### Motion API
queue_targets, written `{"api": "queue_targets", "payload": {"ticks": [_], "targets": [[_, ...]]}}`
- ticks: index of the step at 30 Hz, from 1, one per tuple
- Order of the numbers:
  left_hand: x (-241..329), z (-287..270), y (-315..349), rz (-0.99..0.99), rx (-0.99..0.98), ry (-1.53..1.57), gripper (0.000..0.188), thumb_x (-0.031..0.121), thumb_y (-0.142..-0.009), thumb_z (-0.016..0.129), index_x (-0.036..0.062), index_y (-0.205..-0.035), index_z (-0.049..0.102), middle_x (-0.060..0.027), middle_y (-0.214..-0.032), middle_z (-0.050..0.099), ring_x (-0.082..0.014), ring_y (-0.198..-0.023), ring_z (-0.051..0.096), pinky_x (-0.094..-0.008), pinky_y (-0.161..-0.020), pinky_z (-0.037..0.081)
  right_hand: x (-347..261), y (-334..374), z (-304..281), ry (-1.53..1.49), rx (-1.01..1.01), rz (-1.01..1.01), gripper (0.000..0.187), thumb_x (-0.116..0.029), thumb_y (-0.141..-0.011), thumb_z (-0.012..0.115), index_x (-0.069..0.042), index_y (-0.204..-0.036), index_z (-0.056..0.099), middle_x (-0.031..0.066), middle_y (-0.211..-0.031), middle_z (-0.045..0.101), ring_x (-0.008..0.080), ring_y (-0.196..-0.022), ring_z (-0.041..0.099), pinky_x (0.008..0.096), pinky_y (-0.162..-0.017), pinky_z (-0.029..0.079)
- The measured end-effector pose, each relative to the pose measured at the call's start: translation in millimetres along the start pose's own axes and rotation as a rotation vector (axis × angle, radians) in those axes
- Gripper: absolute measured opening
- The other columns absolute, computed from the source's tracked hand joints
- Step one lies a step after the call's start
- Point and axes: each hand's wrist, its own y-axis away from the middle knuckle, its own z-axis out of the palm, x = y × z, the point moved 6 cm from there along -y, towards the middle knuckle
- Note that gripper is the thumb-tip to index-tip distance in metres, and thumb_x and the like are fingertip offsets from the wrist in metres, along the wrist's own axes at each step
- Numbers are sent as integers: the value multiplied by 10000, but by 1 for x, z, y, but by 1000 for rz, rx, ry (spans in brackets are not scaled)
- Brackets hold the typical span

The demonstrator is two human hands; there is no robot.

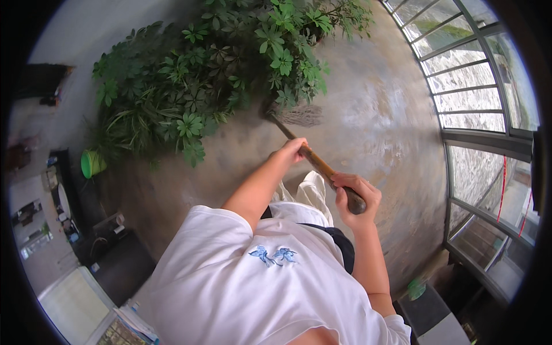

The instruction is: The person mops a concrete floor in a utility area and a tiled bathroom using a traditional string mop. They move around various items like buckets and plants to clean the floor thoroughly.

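Observation:
A mop runs slantwise in front of me, its wooden handle [319, 165] worn and brownish. My left hand [292, 150] is wrapped round the shaft about midway along. Closer to my body, my right hand [357, 194] grips the handle near its thick, dark rounded end. The grey stringy mop head [300, 114] lies spread on the floor at the far end, beside the leaves of the potted plants. Part of the mop head's left side is dark and hard to make out.
Dense green plants [195, 75] fill the far left. A wet-looking brown floor [379, 132] stretches to barred windows [468, 86] on the right. A green bucket-like container [92, 164] is at the left. A dark box-like thing [428, 313] stands at the lower right.

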Motion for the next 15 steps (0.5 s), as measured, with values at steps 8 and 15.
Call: {"api": "queue_targets", "payload": {"ticks": [8,15], "targets": [[-93,-115,-13,125,171,479,103,102,-765,554,92,-687,488,-26,-651,527,-130,-551,492,-279,-546,470,65,21,-2,-305,-475,137,125,46,-747,554,45,-838,640,139,-900,683,205,-846,659,313,-794,512],[-178,-134,24,226,482,870,128,173,-841,546,91,-753,502,-27,-696,541,-172,-630,559,-299,-626,516,114,30,47,-399,-799,168,128,-27,-740,598,13,-842,663,110,-846,689,188,-776,655,287,-761,501]]}}
